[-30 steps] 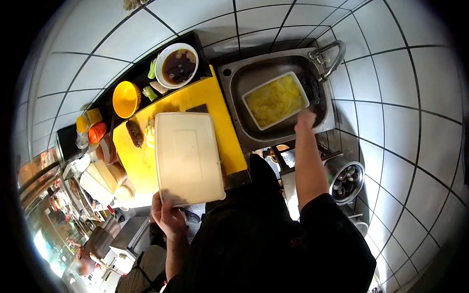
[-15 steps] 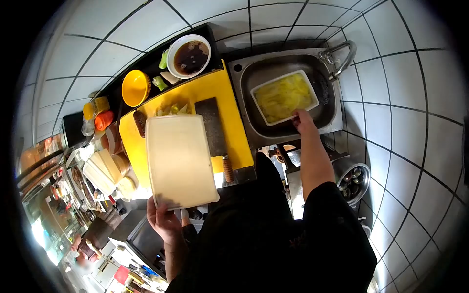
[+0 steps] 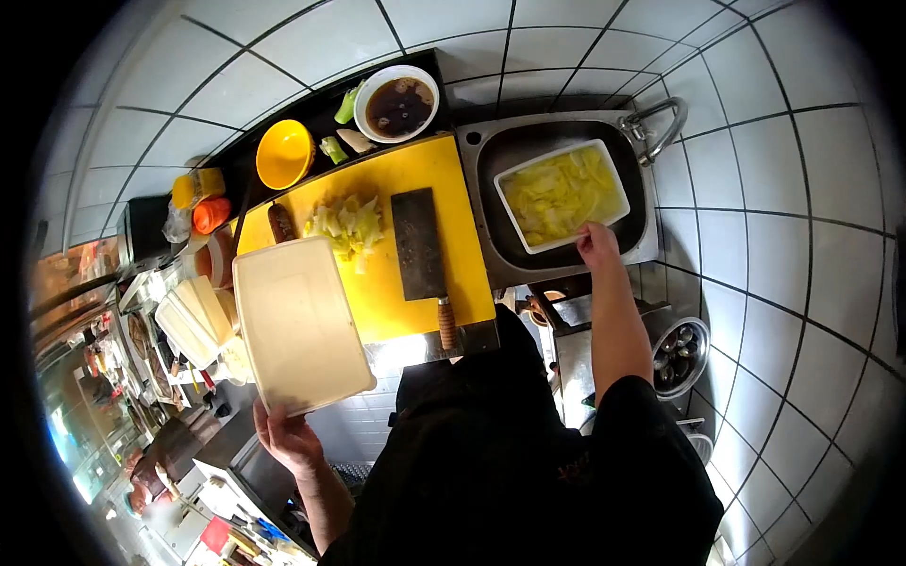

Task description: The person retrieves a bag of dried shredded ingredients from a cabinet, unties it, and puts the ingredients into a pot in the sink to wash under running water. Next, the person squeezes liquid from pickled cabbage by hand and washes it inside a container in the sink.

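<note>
My left hand [image 3: 288, 441] grips the near edge of a cream plastic lid [image 3: 300, 325], which hangs over the left front part of the yellow cutting board [image 3: 377, 302]. My right hand [image 3: 598, 245] is closed at the near right edge of a white tray [image 3: 530, 248] in the sink. Yellow-green sliced vegetables [image 3: 562, 196] in liquid fill the tray. On the board lie a pile of chopped pale green vegetable [image 3: 347, 226], a cleaver [image 3: 418, 245] with a wooden handle, and a dark brown elongated item [image 3: 280, 223].
Behind the board stand a white bowl of dark liquid [image 3: 400, 106] and a yellow bowl [image 3: 285, 155]. A faucet [image 3: 661, 127] rises at the sink's right corner. A metal pot [image 3: 679, 357] sits at the lower right. Another person [image 3: 146, 486] is at the far lower left.
The lid in my left hand has moved left, uncovering the chopped vegetable and the cleaver. My right hand has gone from above the tray's corner to its near edge.
</note>
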{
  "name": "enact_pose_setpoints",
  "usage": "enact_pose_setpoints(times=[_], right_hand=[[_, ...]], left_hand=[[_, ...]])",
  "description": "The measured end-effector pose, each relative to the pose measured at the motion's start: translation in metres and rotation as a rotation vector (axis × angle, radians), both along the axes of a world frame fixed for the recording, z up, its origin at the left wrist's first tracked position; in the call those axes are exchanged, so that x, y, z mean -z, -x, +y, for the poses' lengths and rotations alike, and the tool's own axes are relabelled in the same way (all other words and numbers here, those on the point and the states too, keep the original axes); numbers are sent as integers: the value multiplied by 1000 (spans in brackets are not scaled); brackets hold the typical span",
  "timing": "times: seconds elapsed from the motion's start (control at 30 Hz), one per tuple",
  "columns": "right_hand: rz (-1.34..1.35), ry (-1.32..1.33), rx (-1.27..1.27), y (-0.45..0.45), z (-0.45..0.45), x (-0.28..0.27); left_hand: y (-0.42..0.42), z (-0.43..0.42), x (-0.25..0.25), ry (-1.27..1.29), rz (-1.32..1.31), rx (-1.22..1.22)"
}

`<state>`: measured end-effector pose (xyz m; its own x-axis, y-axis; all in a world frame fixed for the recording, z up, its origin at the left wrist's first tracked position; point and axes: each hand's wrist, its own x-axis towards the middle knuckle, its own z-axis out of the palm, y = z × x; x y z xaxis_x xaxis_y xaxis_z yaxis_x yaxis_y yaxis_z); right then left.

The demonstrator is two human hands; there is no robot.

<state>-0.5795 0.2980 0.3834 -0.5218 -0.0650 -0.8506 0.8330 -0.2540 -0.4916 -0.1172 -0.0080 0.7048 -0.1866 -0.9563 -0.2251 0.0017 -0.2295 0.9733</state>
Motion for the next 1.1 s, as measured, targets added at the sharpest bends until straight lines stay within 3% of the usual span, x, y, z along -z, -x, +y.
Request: enact_pose_setpoints(times=[0.33,0.4,0.53,0.6,0.87,0.97,1.03,1.1], right_hand=[[101,-44,60,-50,15,-67],[135,147,73,-57,36,-54],[146,-134,16,-93,24,-113],[157,-118,-29,-119,8,-155],[107,-214,-248,-213,-51,-206],[143,-74,-304,-266,-96,-211],[120,-14,-339,-291,-114,-194],[104,38,-396,-316,-138,-176]], left_hand=[[-103,-49,14,47,199,-32],[-121,-61,-1,64,221,-30],[-171,-85,-19,186,209,-16],[-202,-97,-26,267,194,5],[-294,-131,-26,373,76,-66],[-314,-142,-22,457,-88,30],[-322,-147,-18,481,-124,85],[-329,-154,-16,605,-357,116]])
